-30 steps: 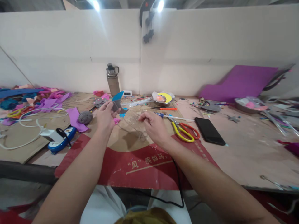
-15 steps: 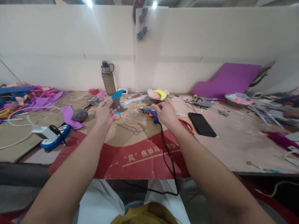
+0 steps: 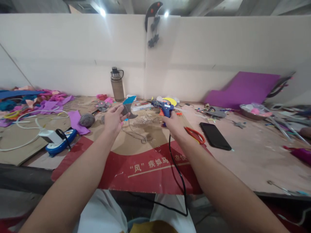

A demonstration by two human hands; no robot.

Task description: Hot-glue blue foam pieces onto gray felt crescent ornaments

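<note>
My left hand [image 3: 114, 120] pinches a grey felt crescent [image 3: 128, 110] with a blue upper tip, held above the table. Grey yarn [image 3: 136, 137] trails from below it onto the cardboard. My right hand [image 3: 173, 123] is wrapped round a blue hot glue gun [image 3: 167, 110], lifted with its nozzle pointing left. Its black cord [image 3: 173, 155] runs down over the table's front edge. Behind the gun, a bowl with a yellow crescent piece [image 3: 170, 101] is partly hidden. Orange-handled scissors [image 3: 195, 135] lie beside my right wrist.
A black phone [image 3: 215, 136] lies right of the scissors. On the left are a blue power strip [image 3: 61, 142], a grey yarn ball [image 3: 86, 120] and felt scraps [image 3: 48, 105]. A bottle [image 3: 117, 85] stands at the back; a purple sheet [image 3: 245, 90] leans against the wall.
My right hand has taken hold of the glue gun and raised it from the cardboard. My left hand still holds the felt crescent. The view has tilted up slightly.
</note>
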